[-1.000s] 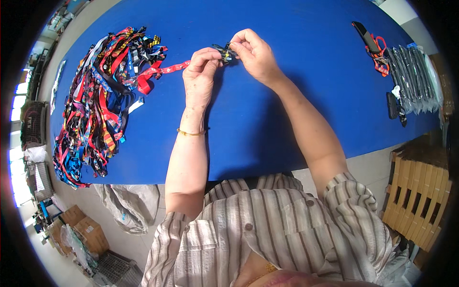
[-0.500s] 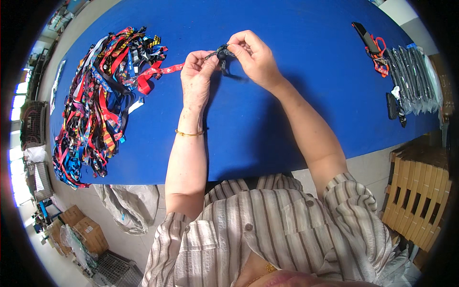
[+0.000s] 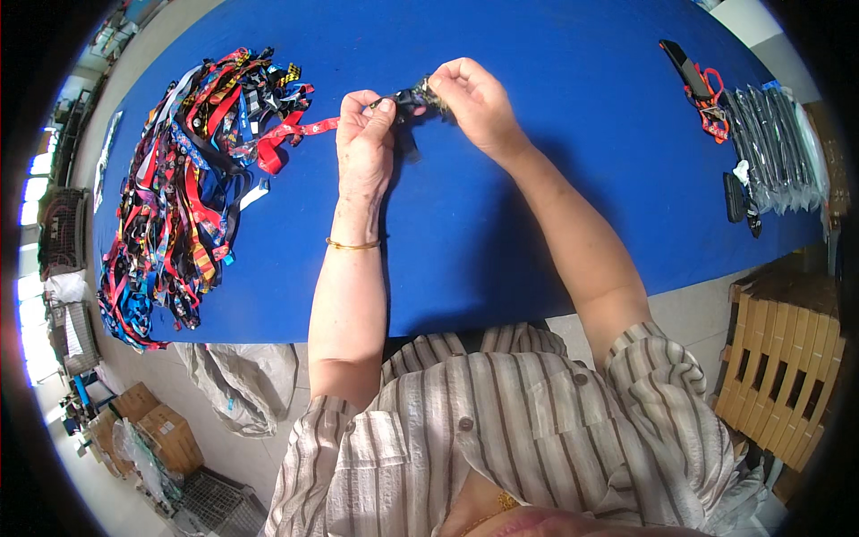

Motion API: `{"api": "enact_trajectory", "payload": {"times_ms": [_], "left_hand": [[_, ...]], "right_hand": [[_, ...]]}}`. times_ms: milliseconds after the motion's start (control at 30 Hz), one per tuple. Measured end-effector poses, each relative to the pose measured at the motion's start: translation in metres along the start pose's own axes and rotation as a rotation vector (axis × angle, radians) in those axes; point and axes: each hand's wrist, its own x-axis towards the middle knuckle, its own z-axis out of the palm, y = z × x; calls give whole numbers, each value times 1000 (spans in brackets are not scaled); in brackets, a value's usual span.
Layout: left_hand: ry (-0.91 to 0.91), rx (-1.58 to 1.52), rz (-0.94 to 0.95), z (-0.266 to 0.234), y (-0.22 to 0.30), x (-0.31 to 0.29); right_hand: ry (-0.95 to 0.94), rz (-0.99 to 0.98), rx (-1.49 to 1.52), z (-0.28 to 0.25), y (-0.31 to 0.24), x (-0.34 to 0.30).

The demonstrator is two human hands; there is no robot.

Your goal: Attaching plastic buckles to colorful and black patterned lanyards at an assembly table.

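A dark patterned lanyard strap is stretched and bunched between my hands above the blue table. My left hand pinches one end of it between thumb and fingers. At the other end, the thumb and fingertips of my right hand are closed on the strap, and a loose part hangs down in the middle. A red lanyard strap runs from beside my left hand to a large heap of multicoloured lanyards on the left. Whether my left hand touches this red strap is hidden.
On the table's right side lie clear bags of dark strips, orange-handled scissors and a black object. Flat brown cardboard stands at the lower right. Cardboard boxes and a pale sack are on the floor at left.
The dark strap, bunched into a small knot-like shape before, is now drawn out more between my hands. My left hand has shifted slightly; my right fingers have turned a little.
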Motion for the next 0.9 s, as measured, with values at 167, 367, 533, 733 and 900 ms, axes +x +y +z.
{"api": "enact_trajectory", "payload": {"times_ms": [167,367,533,733,900], "left_hand": [[3,-54,-23,11,8,-1],[29,79,-109,17,9,-5],[29,48,-120,8,8,-1],[14,35,-119,13,8,-3],[10,93,-142,10,8,-3]], "right_hand": [[-28,73,-20,-4,-2,1],[-89,148,-54,-6,-4,0],[-161,184,-52,-16,-11,2],[-213,244,-142,-21,-8,3],[-236,234,-141,-22,-6,4]]}}
